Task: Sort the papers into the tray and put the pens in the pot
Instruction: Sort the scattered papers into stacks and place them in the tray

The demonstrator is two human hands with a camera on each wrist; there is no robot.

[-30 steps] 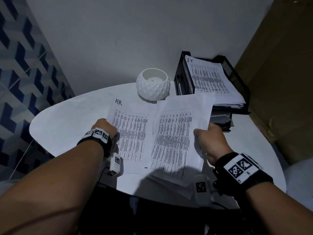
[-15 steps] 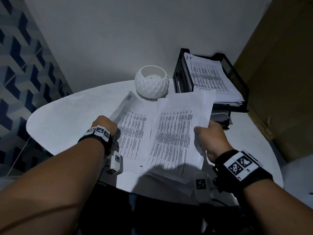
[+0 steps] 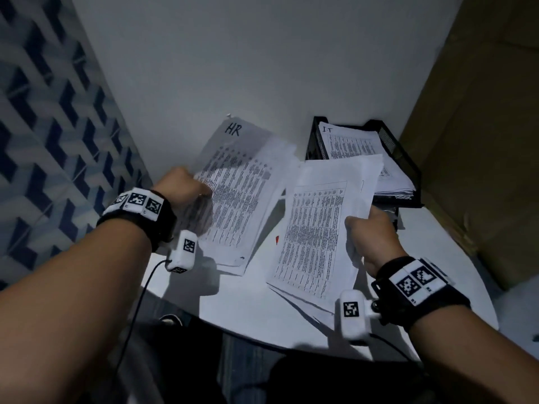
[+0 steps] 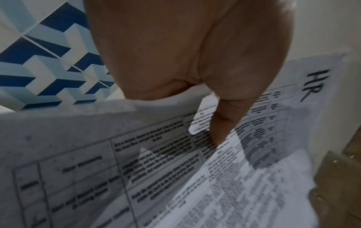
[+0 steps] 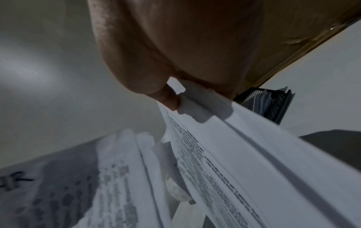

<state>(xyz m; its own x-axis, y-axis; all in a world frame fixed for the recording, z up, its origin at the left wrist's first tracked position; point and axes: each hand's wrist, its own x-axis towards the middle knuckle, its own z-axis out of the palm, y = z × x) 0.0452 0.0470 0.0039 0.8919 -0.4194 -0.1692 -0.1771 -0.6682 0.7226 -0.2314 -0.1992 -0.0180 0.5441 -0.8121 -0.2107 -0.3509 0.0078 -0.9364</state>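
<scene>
My left hand (image 3: 186,186) grips a bundle of printed papers marked HR (image 3: 239,182) by its left edge and holds it tilted up off the white table (image 3: 262,313). In the left wrist view the thumb (image 4: 222,123) presses on the HR sheet (image 4: 273,117). My right hand (image 3: 369,228) pinches a second stack of papers (image 3: 318,228) at its right edge; the right wrist view shows this right hand (image 5: 175,98) holding that stack (image 5: 254,146). The black mesh tray (image 3: 404,158) at the back right holds sheets marked IT (image 3: 347,144). The raised HR papers hide the pot.
A small red thing (image 3: 277,239) lies on the table between the two bundles. A brown cardboard box (image 3: 481,141) stands right of the tray. A blue-patterned tiled wall (image 3: 58,126) runs along the left. The table's front edge is just below my wrists.
My left hand has lifted the HR papers off the table and pulled them left, apart from the right hand's stack. The white pot is now hidden behind them.
</scene>
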